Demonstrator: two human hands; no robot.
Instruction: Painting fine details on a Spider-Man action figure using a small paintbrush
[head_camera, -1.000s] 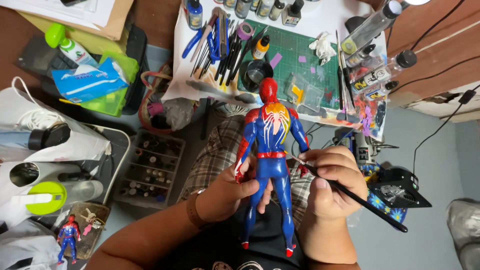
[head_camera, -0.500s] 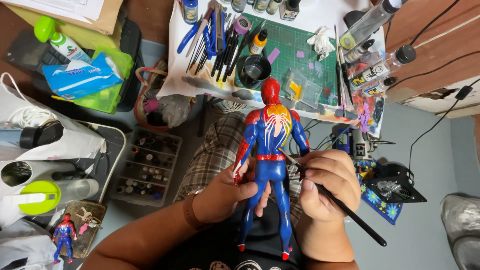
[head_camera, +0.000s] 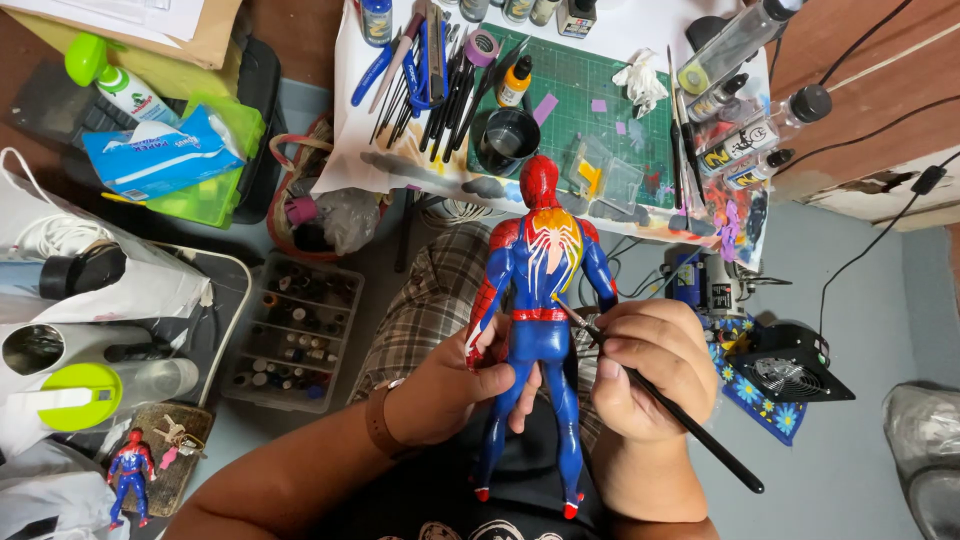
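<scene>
Head view. A red and blue action figure (head_camera: 538, 300), seen from the back with a white spider emblem between its shoulders, is held upright above the person's lap, head toward the worktable. The left hand (head_camera: 455, 385) is closed around the figure's hips and upper legs from the left side. The right hand (head_camera: 645, 365) is closed on a thin black paintbrush (head_camera: 660, 400), fingers pinching near the ferrule; the brush tip (head_camera: 556, 298) touches the figure's lower back, just right of the waist, and the handle runs down to the right. A brown wristband (head_camera: 378, 420) circles the left wrist. Beyond the figure, a green cutting mat (head_camera: 600, 130) lies on the worktable, with a black cup (head_camera: 507, 140) at its left edge and a row of brushes and tools (head_camera: 440, 80) on a white cloth beside it. Dropper bottles (head_camera: 745, 120) lie along the mat's right edge. Left of the lap, a clear compartment box of small paint pots (head_camera: 295, 335) sits on the floor; a smaller red and blue figure (head_camera: 128, 475) lies near the lower left corner
</scene>
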